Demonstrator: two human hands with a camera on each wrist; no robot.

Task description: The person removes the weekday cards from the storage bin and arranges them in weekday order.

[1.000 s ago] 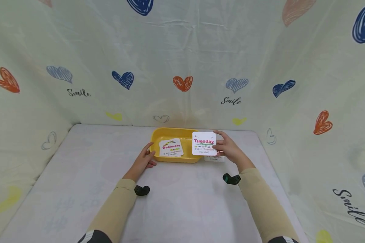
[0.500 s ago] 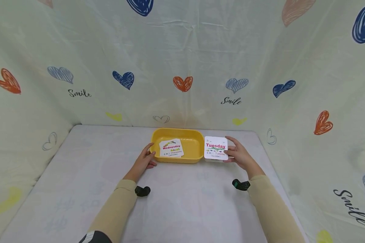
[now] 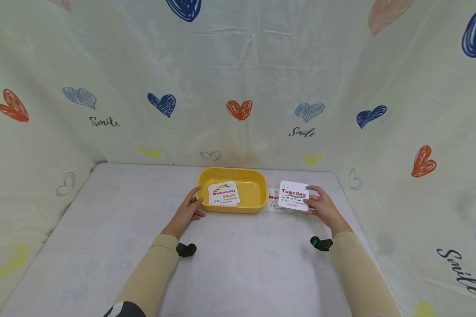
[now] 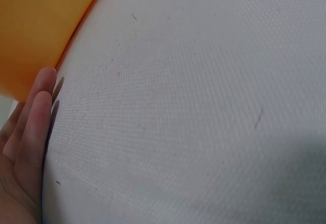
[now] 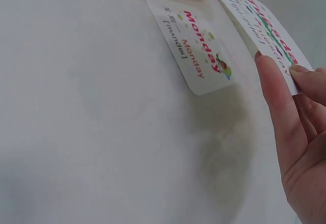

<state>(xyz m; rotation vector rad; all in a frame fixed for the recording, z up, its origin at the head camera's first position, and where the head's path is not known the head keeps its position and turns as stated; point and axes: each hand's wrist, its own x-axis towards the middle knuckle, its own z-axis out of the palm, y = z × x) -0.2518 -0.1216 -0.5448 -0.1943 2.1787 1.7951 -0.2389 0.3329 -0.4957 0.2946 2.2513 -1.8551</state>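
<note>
My right hand (image 3: 321, 206) pinches a white Tuesday card (image 3: 293, 196) at its right edge between thumb and fingertips. Tilted, the card is held above the table and overlaps a white Monday card (image 5: 196, 48) lying flat in the head view. That Monday card lies just right of a yellow tray (image 3: 251, 207). In the tray's left part sits a Wednesday card (image 3: 224, 193), with the edge of another card showing beneath it. At the tray's left end rests my left hand (image 3: 185, 211), its fingers nearly straight against the wall, as the left wrist view shows.
The white-covered table (image 3: 238, 264) ends at a hanging curtain (image 3: 198, 132) printed with hearts and "Smile". The curtain also runs along both sides. A black wrist device (image 3: 186, 249) sticks out by each sleeve.
My right hand has carried the Tuesday card rightward from over the tray's right end, past its rim. More of the Monday card now shows. The left hand and tray have stayed put.
</note>
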